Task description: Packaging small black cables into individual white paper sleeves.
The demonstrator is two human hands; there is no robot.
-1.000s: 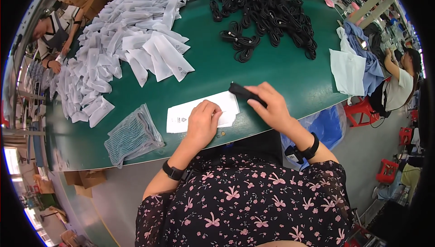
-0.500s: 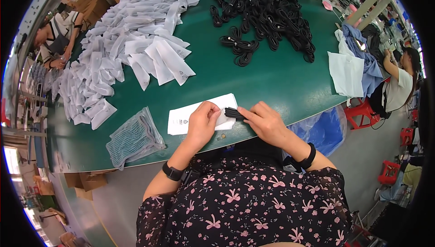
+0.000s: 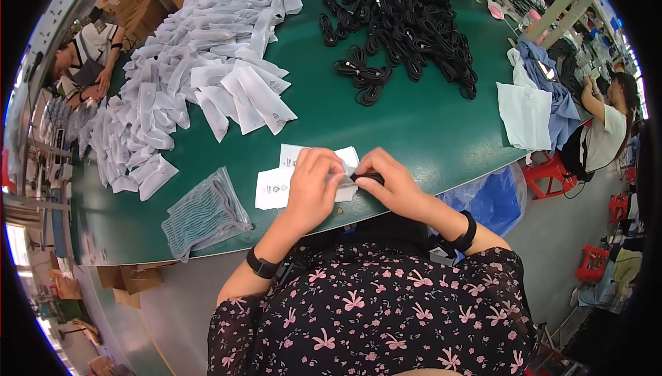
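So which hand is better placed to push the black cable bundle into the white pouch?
Probably the right hand: its fingers already pinch the black cable bundle at the pouch's mouth. The left hand lies on the white pouch, holding it against the green table.

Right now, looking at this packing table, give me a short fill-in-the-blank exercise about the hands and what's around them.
1. The right hand pushes a coiled ____ cable into a white bag.
2. The left hand rests on the ____ bag.
3. The table top is ____.
4. The pile of cables lies to the ____ of the heap of white bags.

Missing words: black; white; green; right
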